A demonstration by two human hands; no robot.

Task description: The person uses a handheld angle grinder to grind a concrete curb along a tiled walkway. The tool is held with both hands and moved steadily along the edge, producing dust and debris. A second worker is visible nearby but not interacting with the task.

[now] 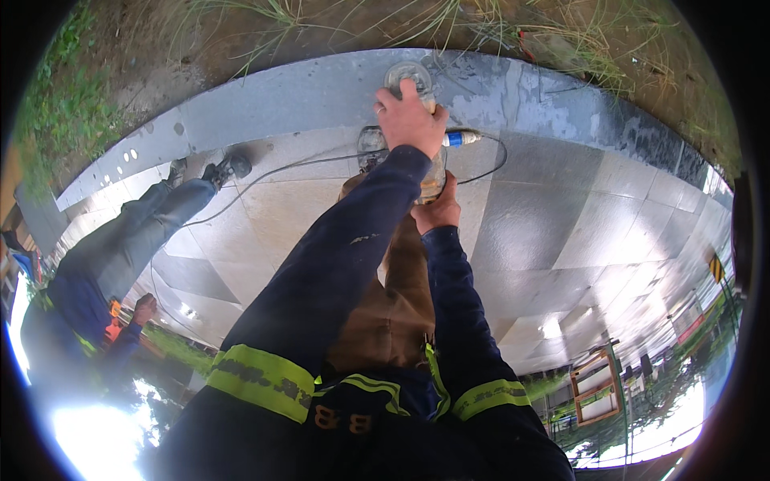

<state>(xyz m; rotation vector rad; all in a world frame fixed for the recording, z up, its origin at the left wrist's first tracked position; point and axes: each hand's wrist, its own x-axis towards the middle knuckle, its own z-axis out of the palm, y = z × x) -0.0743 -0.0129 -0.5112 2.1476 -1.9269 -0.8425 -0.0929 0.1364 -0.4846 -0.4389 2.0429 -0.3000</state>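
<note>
Fingers of 2 hands, left hand (411,119) and right hand (437,210), curl tight around 1 dusty grinder (409,80) on smooth grey stone slabs (521,216); 1 thin black cable (281,168) trails.

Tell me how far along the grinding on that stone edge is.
Done: the paving slabs look laid. In hand: left hand and right hand hold the grinder against the dark curb. Left: how much curb remains can't be judged from this view.

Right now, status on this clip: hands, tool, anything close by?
Left hand gripping the top of the power tool on the stone paving. Right hand on its rear. Cable trails left; a co-worker's leg lies nearby.
</note>
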